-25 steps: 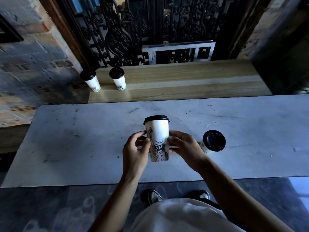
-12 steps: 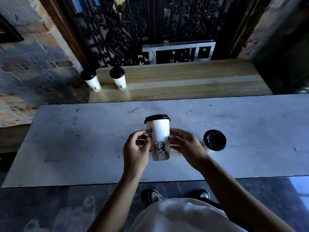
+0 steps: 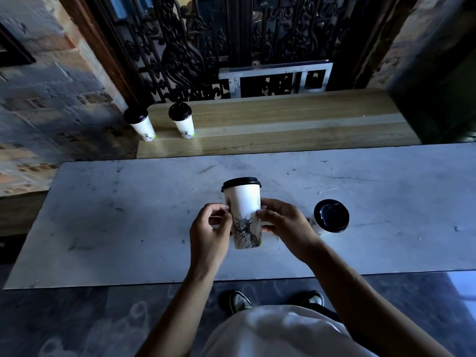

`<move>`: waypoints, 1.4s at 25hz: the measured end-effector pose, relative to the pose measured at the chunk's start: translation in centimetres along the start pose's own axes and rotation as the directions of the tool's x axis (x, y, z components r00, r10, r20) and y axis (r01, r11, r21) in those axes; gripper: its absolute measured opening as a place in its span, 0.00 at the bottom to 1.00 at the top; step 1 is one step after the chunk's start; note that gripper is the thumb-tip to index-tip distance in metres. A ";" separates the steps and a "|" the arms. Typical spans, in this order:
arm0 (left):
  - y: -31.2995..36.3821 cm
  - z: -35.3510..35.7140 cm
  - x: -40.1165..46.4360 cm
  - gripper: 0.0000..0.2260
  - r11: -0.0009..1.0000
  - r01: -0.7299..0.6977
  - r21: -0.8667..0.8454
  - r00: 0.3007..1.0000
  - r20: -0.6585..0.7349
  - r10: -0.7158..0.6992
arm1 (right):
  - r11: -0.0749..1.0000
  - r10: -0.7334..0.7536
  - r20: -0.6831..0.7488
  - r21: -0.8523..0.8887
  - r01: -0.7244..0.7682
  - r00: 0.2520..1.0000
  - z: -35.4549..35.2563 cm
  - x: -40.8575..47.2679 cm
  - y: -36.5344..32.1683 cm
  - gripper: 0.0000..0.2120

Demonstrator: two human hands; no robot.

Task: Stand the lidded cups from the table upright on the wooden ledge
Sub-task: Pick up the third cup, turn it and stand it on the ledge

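Hands, left [image 3: 210,231] and right [image 3: 283,225], gripped one cup [image 3: 243,215] upright above the table [image 3: 128,215], likely readying a carry. Another cup [image 3: 331,216] waited beside it; two cups [image 3: 181,122] already stood on the ledge [image 3: 283,124].

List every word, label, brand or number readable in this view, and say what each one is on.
No text can be read.
Held white paper cup with black lid: a drawn Statue of Liberty, no words; a faint green mark near the right hand is too blurred.
Two white lidded cups on the wooden ledge, left and right: prints too small.
Lidded cup on the grey table: nothing legible.
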State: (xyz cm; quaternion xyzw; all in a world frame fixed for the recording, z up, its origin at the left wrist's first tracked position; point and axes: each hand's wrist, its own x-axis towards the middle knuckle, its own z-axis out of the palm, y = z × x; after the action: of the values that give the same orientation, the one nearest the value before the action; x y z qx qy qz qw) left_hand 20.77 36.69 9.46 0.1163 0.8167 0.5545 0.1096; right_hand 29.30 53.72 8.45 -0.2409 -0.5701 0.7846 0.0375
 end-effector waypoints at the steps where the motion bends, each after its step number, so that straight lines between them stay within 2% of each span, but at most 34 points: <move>1: -0.1 0.1 -0.1 0.08 1.000 0.013 -0.016 1.000 0.002 -0.013 | 1.000 0.001 0.001 0.002 -0.001 1.000 0.0 0.0 0.0 0.15; 3: -0.1 0.1 -0.2 0.03 0.998 0.038 -0.048 0.999 0.019 -0.037 | 1.000 0.015 -0.030 0.026 -0.014 0.999 0.0 0.0 0.1 0.16; 8: 0.4 0.4 -0.2 0.04 0.995 0.077 -0.067 0.996 0.039 -0.075 | 0.996 0.050 -0.106 0.073 -0.043 0.993 -0.3 0.3 0.3 0.16; 12: 0.6 0.6 -0.2 0.05 0.995 0.081 -0.055 0.995 0.058 -0.077 | 0.996 0.060 -0.108 0.079 -0.052 0.992 -0.6 0.4 0.3 0.19; 19: 0.5 0.9 0.0 0.07 0.997 0.078 0.009 0.997 0.000 -0.078 | 0.998 0.032 -0.078 0.065 -0.027 0.996 -1.2 0.5 0.5 0.19; 24: 0.5 0.8 0.2 0.10 0.998 0.040 0.039 0.999 -0.005 -0.040 | 1.000 0.015 -0.027 0.022 -0.014 1.000 -1.2 0.5 0.2 0.24; 29: 0.4 0.9 0.3 0.09 0.997 0.082 0.007 0.997 -0.004 -0.082 | 0.999 -0.015 -0.006 -0.032 0.015 1.000 -1.2 0.6 0.1 0.20; 35: 0.3 0.8 0.5 0.09 0.996 0.087 0.007 0.996 0.029 -0.087 | 0.999 0.034 -0.059 0.027 -0.033 0.998 -0.9 1.0 0.2 0.20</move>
State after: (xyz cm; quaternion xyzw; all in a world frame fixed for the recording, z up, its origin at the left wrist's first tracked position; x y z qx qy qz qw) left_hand 20.58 37.61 9.45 0.0893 0.8208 0.5452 0.1453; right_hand 28.84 54.79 7.67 -0.2732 -0.5544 0.7849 0.0444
